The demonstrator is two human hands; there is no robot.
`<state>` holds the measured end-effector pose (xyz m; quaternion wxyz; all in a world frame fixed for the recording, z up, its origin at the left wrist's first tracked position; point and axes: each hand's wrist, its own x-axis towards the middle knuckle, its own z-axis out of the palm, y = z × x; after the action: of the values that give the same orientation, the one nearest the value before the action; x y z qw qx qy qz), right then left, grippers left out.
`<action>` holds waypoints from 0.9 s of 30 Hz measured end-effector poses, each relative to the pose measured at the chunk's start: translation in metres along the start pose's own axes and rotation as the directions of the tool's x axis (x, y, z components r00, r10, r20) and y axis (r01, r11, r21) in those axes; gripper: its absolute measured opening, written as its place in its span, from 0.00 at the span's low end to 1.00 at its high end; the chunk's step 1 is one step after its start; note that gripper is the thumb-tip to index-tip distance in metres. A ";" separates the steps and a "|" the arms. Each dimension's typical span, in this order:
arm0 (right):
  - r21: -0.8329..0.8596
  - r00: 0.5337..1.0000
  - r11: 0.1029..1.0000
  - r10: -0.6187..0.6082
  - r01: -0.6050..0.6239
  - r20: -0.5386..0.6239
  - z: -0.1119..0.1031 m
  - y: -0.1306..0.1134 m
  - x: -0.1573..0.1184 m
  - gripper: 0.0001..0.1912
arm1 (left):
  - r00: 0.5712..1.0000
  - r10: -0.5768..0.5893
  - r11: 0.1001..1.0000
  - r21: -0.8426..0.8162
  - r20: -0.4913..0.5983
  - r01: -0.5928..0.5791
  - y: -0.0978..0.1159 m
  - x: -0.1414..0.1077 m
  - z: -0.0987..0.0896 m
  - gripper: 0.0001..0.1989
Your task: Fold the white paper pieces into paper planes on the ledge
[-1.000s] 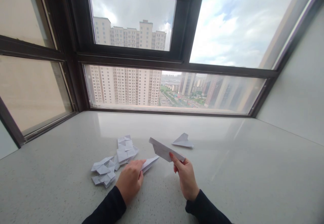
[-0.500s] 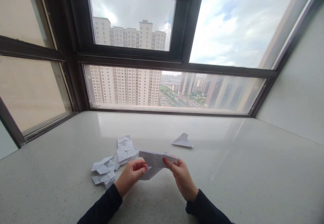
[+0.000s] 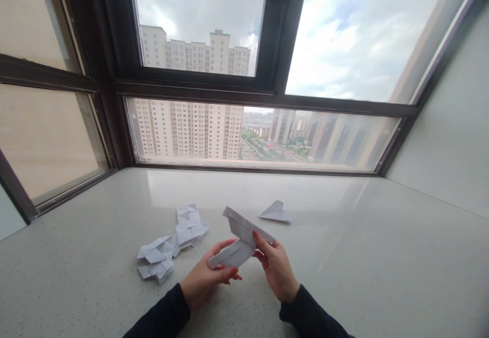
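Folded papers (image 3: 241,226): white, creased, held above or resting on the pale speckled counter (image 3: 344,266).
Loose heap (image 3: 191,230): overlapping folded pieces.
Held pair (image 3: 246,240): two long strips meeting at an angle; whether joined, I cannot tell.
Left hand (image 3: 204,277): loosely around the lower strip (image 3: 231,254).
Right hand (image 3: 278,266): pinching the upper strip (image 3: 237,223), thumb on its near face.
Lone piece (image 3: 275,213): small, sharp point facing left.

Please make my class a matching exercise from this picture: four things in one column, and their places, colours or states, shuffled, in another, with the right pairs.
Column one
1. Right hand
2. Arrow-shaped folded paper
3. Paper pile
4. Window frame

Column two
A. Dark brown
B. Lying by itself, beyond the right hand
C. Gripping a folded sheet
D. Lying in overlapping layers

Right pairs: 1-C, 2-B, 3-D, 4-A
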<state>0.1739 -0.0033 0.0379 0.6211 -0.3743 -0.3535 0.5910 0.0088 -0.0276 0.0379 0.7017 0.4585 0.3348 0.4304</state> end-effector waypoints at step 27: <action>-0.226 0.990 0.974 0.059 -0.029 0.125 -0.001 0.004 0.000 0.25 | 0.996 -0.016 0.932 -0.362 -0.090 -0.018 0.005 -0.002 -0.003 0.12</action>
<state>0.1728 -0.0034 0.0342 0.5373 -0.4100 -0.4491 0.5844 0.0042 -0.0276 0.0417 0.7581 0.3010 0.2813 0.5056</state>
